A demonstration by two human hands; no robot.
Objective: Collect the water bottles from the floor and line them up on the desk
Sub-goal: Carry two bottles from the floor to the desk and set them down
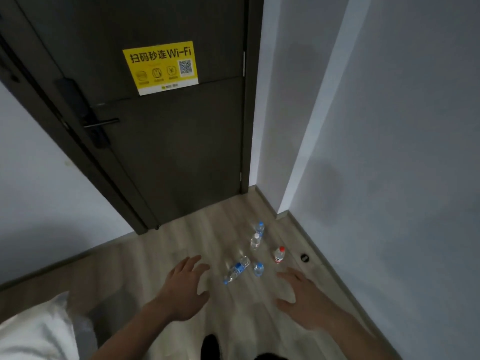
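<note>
1. Water bottles, five of them by my count, sit on the wood floor (161, 258) in the corner by the dark door (166, 141). Four stand upright: a blue-capped one (260, 228) nearest the door, a white-capped one (255, 241) just in front of it, a red-capped one (279, 255) off to the right, and another blue-capped one (258, 269) closest to me. The fifth, with a blue label (237, 273), lies on its side just left of that last one.
2. Handling guess: small clear plastic bottles, so light, a bit squishy and smooth. They look like they have water in them, but I can't tell how full. I'd grab around the middle, or pinch the neck under the cap to carry several at once.
3. The tipped one will probably roll if nudged, so come at it from above.
4. My left hand (185, 287) and right hand (302, 297) hover over the floor, fingers spread and relaxed, empty. Neither touches a bottle.
5. No desk in view, so nothing is collected yet as far as I can judge.
</note>
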